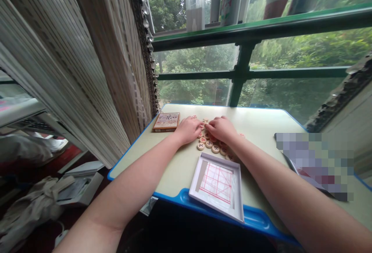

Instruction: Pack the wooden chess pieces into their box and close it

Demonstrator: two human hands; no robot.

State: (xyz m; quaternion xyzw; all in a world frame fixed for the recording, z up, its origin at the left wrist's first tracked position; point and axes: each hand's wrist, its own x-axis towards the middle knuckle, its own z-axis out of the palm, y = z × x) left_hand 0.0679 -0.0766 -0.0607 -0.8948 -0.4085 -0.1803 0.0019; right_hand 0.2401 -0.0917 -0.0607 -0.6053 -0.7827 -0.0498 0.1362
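Both my hands rest on a heap of round wooden Chinese chess pieces (209,144) at the far middle of the table. My left hand (188,128) lies palm down on the left side of the heap, fingers curled over some pieces. My right hand (221,128) lies on the right side, fingers bent and pressed on the pieces. What each hand grips is hidden under the fingers. An open white box tray (236,191) with a folded red-lined paper board (217,182) in it sits at the near edge. The box lid (166,121), brown and printed, lies left of my left hand.
The table (261,125) is pale with a blue rim and stands against a green-framed window (247,32). A beaded curtain (116,71) hangs at the left. A blurred dark object (314,164) lies at the right. Clutter and papers (72,187) lie on the floor left.
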